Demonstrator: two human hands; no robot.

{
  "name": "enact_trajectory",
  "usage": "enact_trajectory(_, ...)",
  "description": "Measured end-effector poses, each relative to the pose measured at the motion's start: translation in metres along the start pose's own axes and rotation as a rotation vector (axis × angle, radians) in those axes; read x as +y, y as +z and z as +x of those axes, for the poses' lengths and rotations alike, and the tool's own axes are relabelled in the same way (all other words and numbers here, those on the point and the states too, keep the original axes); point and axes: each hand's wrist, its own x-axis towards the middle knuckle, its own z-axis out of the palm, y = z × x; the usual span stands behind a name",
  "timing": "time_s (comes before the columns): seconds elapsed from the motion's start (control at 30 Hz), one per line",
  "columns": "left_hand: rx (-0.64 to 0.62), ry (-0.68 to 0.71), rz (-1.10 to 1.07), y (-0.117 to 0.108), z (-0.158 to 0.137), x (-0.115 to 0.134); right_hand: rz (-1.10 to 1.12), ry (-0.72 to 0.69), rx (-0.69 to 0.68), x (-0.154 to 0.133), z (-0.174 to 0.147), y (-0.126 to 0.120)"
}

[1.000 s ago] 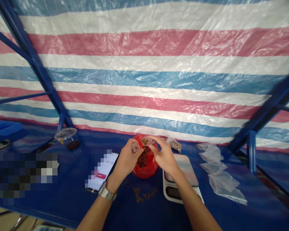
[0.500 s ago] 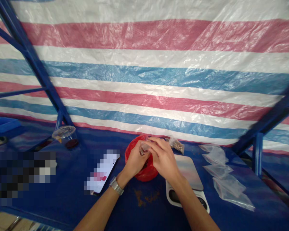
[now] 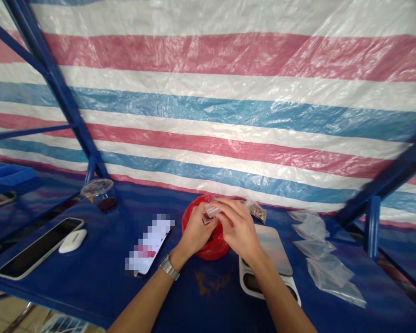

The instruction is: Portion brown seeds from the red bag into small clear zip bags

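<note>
A small clear zip bag point(image 3: 212, 210) is pinched between my two hands, above a red plastic bag point(image 3: 213, 249) that stands open on the table. My left hand point(image 3: 197, 231), with a metal watch at its wrist, grips the bag's left side. From the right, my right hand point(image 3: 237, 226) holds the bag's top edge with its fingertips. Dark contents show a little inside the red bag, mostly hidden by my hands. Under my right forearm sits a white kitchen scale point(image 3: 272, 249). A filled zip bag point(image 3: 256, 211) of brownish bits lies behind it.
Several flat clear zip bags point(image 3: 333, 273) lie at the right. To the left are a lit phone point(image 3: 149, 247), a dark phone point(image 3: 38, 249), a white earbud case point(image 3: 72, 241), a plastic cup point(image 3: 102, 194) and a blue tray point(image 3: 10, 173). Brown crumbs point(image 3: 208, 284) dot the table.
The view has shifted slightly, so things at the left sit a bit further right. Both hands stay at the zip bag, with barely any finger movement.
</note>
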Motion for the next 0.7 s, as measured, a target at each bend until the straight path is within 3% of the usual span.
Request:
enact_trajectory(0.13, -0.064, -0.060, -0.281, 0.003, 0.002, 0.003, 0.036, 0.032, 0.053, 0.002, 0.000, 0.000)
enact_trajectory(0.3, 0.121, -0.181, -0.286, -0.017, 0.002, 0.030, 0.068, 0.191, 0.163, 0.002, 0.002, 0.002)
enact_trajectory(0.43, 0.331, -0.275, -0.105, -0.047, -0.020, 0.042, 0.024, 0.217, -0.127, -0.002, -0.002, 0.009)
enact_trajectory(0.5, 0.298, -0.319, 0.121, -0.054, -0.035, 0.038, -0.032, 0.236, -0.265, -0.003, -0.006, 0.015)
enact_trajectory(0.6, 0.202, -0.381, 0.487, -0.053, -0.051, 0.024, -0.116, 0.288, -0.358, -0.003, -0.011, 0.023)
enact_trajectory(0.7, 0.116, -0.447, 0.547, -0.044, -0.053, 0.015, -0.155, 0.297, -0.413, -0.004, -0.014, 0.027)
